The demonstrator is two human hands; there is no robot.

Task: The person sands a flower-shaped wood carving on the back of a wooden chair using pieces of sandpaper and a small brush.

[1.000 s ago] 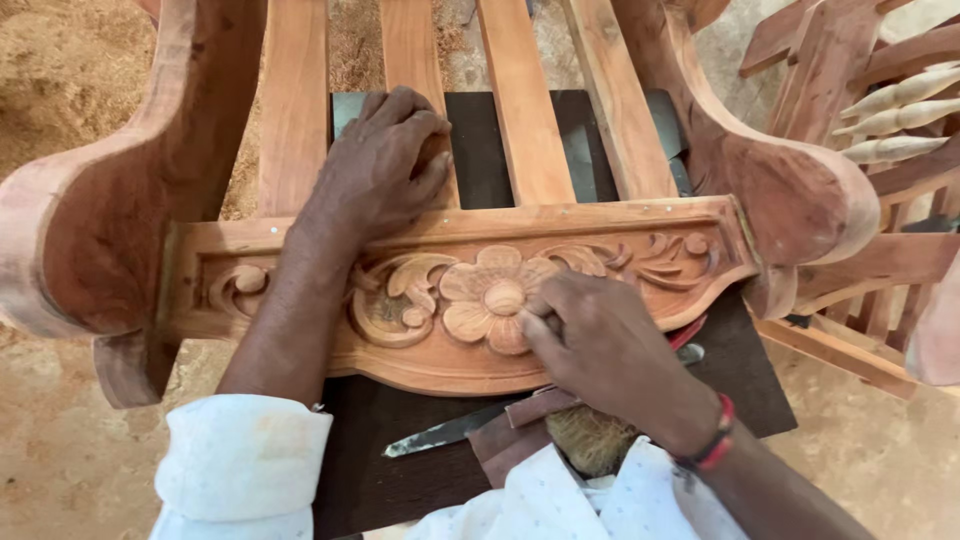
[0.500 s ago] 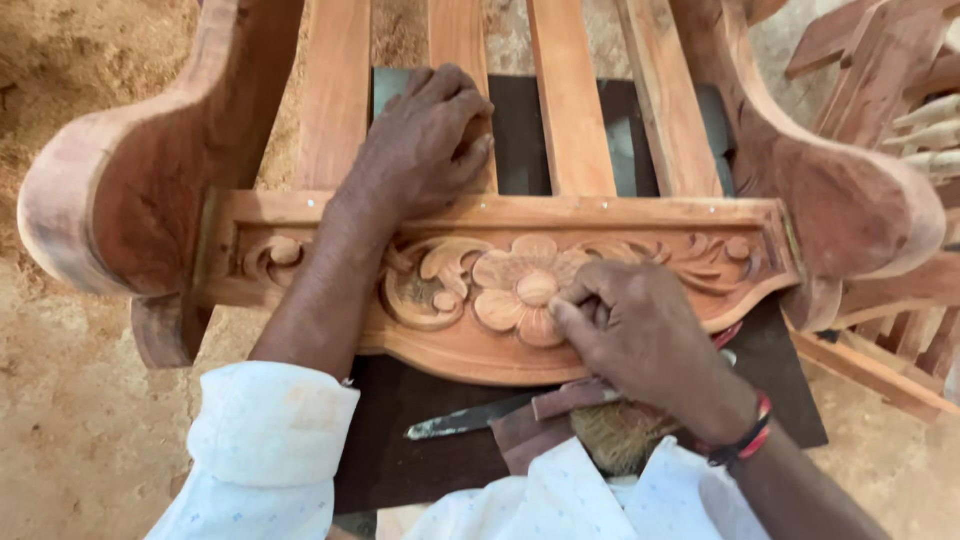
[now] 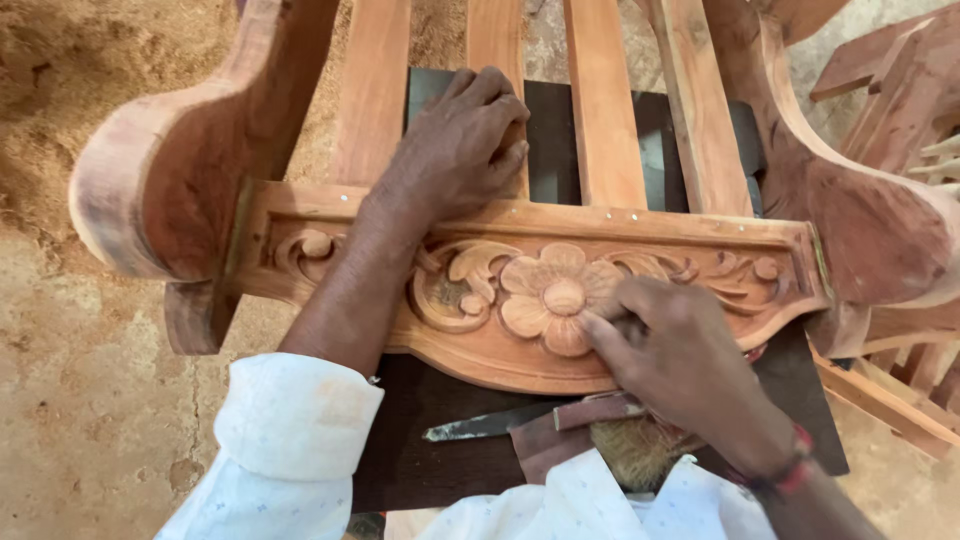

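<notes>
While the left hand (image 3: 462,140) lies flat and open across a seat slat (image 3: 497,40), bracing the chair, the right hand (image 3: 672,352) has its fingers curled tight against the carved flower (image 3: 548,296); can't tell what's pinched under them. That carved rail (image 3: 520,290) runs left to right, just ahead of the right hand. Smooth reddish wood, rounded petals, curly scrolls. A dark blade (image 3: 485,423) and a bristly brush (image 3: 632,452) lie underneath.
</notes>
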